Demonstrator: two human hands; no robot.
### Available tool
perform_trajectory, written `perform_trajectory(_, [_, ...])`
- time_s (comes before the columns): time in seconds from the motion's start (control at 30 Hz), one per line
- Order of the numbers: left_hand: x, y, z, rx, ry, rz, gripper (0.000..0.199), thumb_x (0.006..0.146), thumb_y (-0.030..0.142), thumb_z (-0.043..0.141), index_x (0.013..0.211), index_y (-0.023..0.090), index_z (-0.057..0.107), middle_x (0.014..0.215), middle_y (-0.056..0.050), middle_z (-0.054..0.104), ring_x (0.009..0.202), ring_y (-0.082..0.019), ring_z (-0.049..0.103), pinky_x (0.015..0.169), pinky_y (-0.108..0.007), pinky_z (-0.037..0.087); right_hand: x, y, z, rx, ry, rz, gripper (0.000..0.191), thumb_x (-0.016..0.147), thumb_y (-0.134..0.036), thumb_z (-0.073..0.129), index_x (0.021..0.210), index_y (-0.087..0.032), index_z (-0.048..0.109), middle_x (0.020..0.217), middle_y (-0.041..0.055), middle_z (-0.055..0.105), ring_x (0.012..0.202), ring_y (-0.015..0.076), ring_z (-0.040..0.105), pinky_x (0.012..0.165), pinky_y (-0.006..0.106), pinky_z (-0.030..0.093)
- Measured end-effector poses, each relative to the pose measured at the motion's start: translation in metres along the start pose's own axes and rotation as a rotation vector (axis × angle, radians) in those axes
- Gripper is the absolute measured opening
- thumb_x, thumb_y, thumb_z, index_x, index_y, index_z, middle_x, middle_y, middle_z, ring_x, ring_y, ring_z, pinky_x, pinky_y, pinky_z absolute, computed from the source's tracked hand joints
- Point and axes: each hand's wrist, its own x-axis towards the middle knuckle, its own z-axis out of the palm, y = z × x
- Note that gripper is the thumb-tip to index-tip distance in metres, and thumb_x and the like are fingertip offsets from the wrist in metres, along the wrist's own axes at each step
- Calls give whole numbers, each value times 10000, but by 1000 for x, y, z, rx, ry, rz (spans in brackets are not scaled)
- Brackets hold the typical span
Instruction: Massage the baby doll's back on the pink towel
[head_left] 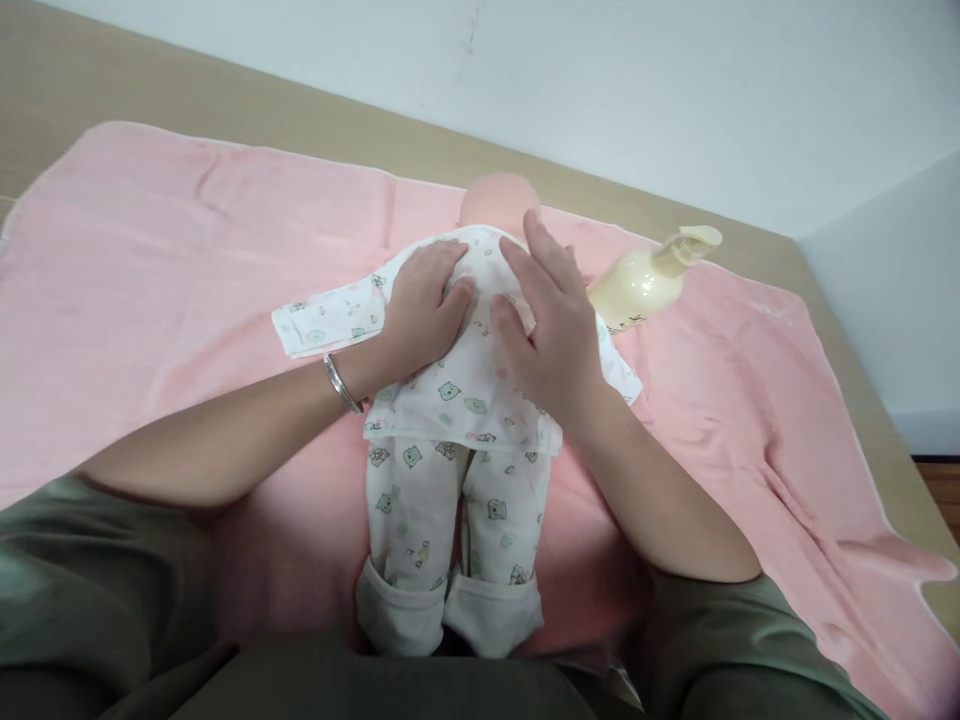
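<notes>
A baby-sized doll (501,198) in a white printed top (457,400) and matching trousers (420,510) lies with its legs toward me. Only the smooth, rounded crown of its head shows; no face is visible. My left hand (427,305) rests flat on the upper left part of the top, fingers extended. On the right side, my right hand (551,325) is at the upper part of the top with its fingers spread, some of them looking raised off the cloth. Neither hand holds anything. The trouser cuffs are folded up.
A pink blanket (187,250) with wrinkles lies under the doll on a wooden table (300,115). Right of the doll's head, a pale yellow pump bottle (637,288) lies tilted. A white wall (600,90) rises behind the table.
</notes>
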Motion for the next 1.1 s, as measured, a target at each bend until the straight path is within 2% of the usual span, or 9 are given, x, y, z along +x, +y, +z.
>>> perform_trajectory(0.07, [0,1,-1,-7,-2,-2,485,1027,388,365,1412,226,613,1521,-86,627,1456,-265,543,1308,-450,409,0,1,0,-22,29,10,532,1051,-299,345,1564,-288,487,1761,37,329,1670,283,254,1362,672,190])
perform_trajectory(0.27, [1,0,1,-15,13,-7,496,997,375,396,1398,195,626,1507,-103,640,1444,-279,555,1305,-490,406,2,5,16,46,-151,103,590,1029,-332,398,1601,-195,441,1769,106,306,1680,323,213,1362,675,185])
perform_trajectory(0.47, [0,0,0,-26,5,3,512,1029,425,357,1425,223,612,1521,-91,632,1456,-263,551,1309,-454,408,-3,-3,8,15,-14,50,576,1036,-292,380,1612,-279,406,1777,49,292,1686,287,199,1358,679,187])
perform_trajectory(0.6, [0,3,0,-16,-5,-20,542,1000,380,355,1429,161,602,1531,-134,620,1466,-288,539,1318,-489,382,-2,-4,20,-18,-101,62,578,1014,-267,393,1580,-178,464,1763,115,315,1676,291,231,1378,644,167])
perform_trajectory(0.7, [-1,2,1,-10,8,-12,524,984,378,363,1393,174,619,1512,-124,636,1442,-296,556,1304,-517,400,3,1,10,-2,-130,50,578,994,-272,421,1567,-220,480,1761,82,328,1665,302,268,1364,702,146])
perform_trajectory(0.8, [1,0,0,-3,11,3,529,985,413,366,1385,187,628,1500,-101,648,1428,-285,569,1293,-498,427,6,8,-24,-21,5,60,575,994,-271,425,1566,-257,477,1757,53,337,1657,267,298,1389,642,172])
perform_trajectory(0.93, [15,10,-15,-19,-43,-69,447,939,372,458,1262,197,713,1384,-79,728,1327,-330,644,1228,-571,502,7,25,-73,-11,386,-40,540,1028,-270,435,1559,-212,514,1715,91,417,1632,261,355,1359,520,334])
perform_trajectory(1.03, [27,41,-30,-192,-71,-296,336,907,264,519,1146,223,752,1242,-45,785,1177,-333,728,1084,-594,626,9,49,-95,61,603,-93,548,1022,-278,501,1531,-82,551,1661,174,484,1613,311,386,1312,489,391])
perform_trajectory(1.1, [32,68,-36,-376,-114,-349,307,927,246,531,1152,233,740,1251,-25,778,1224,-306,722,1109,-556,641,13,66,-104,111,648,-16,588,1013,-276,516,1559,-58,512,1676,174,458,1632,309,346,1319,460,364])
